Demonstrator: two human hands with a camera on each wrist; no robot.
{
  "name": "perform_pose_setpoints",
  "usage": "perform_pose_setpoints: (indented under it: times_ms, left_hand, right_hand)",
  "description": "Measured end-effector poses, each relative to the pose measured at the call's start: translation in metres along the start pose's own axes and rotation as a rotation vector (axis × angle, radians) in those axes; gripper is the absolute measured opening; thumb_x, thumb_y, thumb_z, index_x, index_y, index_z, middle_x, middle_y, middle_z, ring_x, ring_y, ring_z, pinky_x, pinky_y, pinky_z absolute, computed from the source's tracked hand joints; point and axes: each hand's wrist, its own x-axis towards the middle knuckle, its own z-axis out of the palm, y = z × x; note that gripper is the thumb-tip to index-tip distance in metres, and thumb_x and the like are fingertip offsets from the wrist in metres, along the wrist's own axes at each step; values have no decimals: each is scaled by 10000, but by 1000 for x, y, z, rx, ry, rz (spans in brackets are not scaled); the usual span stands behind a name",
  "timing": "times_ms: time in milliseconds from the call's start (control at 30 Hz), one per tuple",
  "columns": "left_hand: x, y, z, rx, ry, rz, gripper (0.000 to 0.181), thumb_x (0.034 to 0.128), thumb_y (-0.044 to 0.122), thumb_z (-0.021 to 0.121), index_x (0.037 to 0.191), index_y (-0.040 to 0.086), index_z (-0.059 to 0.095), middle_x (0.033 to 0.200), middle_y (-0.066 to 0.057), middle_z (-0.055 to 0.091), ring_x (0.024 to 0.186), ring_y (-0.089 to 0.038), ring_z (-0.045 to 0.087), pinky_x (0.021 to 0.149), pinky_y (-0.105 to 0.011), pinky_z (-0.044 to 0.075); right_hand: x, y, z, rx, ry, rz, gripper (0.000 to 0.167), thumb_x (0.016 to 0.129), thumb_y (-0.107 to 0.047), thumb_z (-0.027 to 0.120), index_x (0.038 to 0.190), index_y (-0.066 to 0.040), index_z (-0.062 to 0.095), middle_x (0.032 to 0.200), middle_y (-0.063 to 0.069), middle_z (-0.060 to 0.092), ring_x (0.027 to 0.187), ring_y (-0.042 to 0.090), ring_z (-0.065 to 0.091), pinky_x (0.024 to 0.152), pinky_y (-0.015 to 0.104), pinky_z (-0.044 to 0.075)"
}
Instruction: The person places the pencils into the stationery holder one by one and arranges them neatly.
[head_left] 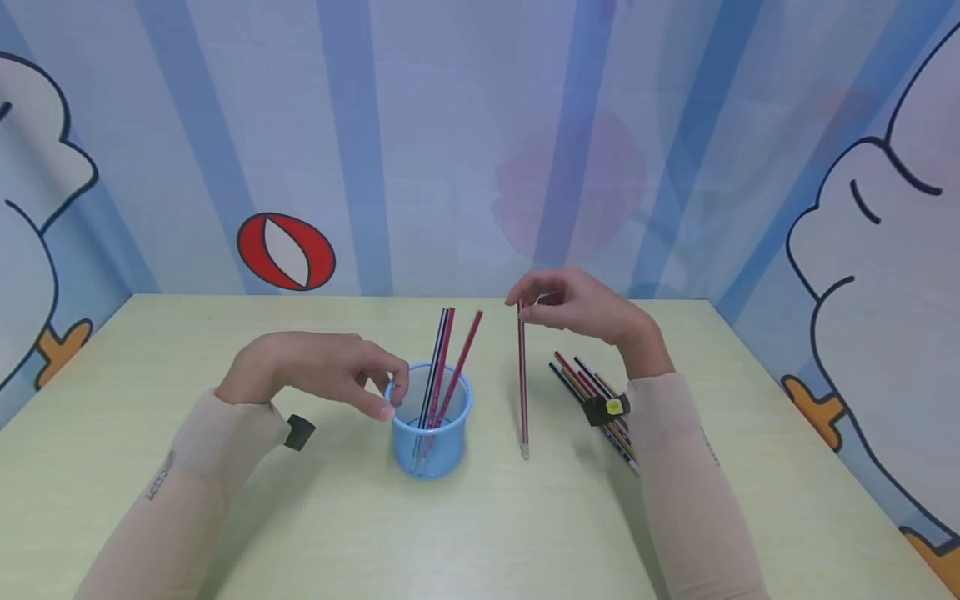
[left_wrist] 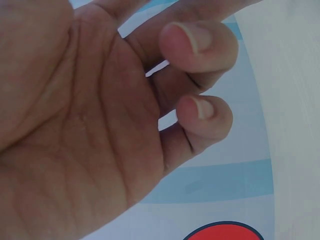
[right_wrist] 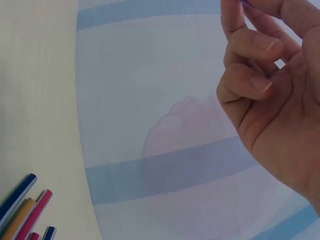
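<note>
My right hand (head_left: 581, 308) pinches the upper end of a striped dark red pencil (head_left: 523, 383), which hangs upright with its pale end down, right of the cup. A blue see-through cup (head_left: 430, 450) stands on the table with several pencils (head_left: 442, 358) leaning in it. At the cup's left rim my left hand (head_left: 330, 371) holds its thumb and index finger, thumb outside and fingertip over the rim. In the left wrist view the left hand (left_wrist: 100, 110) shows bent fingers. In the right wrist view the right hand (right_wrist: 280, 95) has its lower fingers curled.
A loose pile of several pencils (head_left: 592, 387) lies on the table (head_left: 300, 533) right of the cup, partly under my right wrist; ends of pencils (right_wrist: 35, 215) show in the right wrist view. A striped blue curtain (head_left: 450, 150) with cartoon figures stands behind the table.
</note>
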Motion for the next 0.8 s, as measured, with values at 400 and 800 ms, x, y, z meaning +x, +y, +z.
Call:
perform_pose_setpoints:
  times_ms: [400, 800]
  left_hand:
    - [-1, 1, 0, 5, 6, -2, 127, 929, 298, 722, 984, 254, 616, 1144, 36, 677, 1115, -175, 613, 850, -380, 489]
    - [0, 0, 0, 3, 5, -1, 138, 928, 318, 723, 989, 255, 617, 1174, 42, 674, 1125, -174, 612, 862, -383, 486]
  right_hand:
    - [-4, -1, -6, 290, 62, -230, 160, 984, -47, 583, 1093, -116, 678, 723, 33, 504, 516, 195, 279, 524, 318, 295]
    - [-2, -13, -1, 476, 178, -381, 171, 979, -14, 556, 1060, -98, 682, 630, 31, 372, 524, 210, 274, 539, 317, 252]
